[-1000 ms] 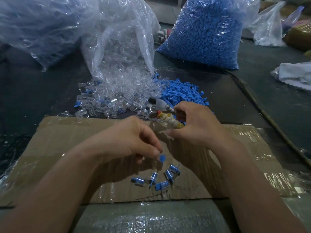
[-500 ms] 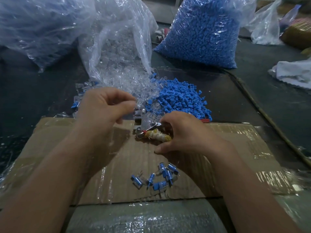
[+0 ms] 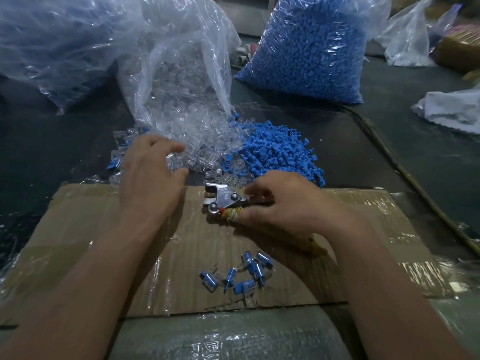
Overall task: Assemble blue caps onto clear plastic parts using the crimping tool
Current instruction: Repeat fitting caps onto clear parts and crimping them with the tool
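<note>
**Hands at work between caps and clear parts**

The handles of the crimping tool were hidden under the right hand, which gripped them at centre frame on the cardboard sheet. Only the metal head and a wrapped stub showed. The upper-left bag was blurred, its contents unreadable. The left hand, fingers loosely spread and holding nothing, hovered at the edge of the clear parts spilling from their bag; whether its fingertips touched them could not be told. Loose blue caps lay heaped just right of them. Several capped pieces lay at lower centre.
</note>
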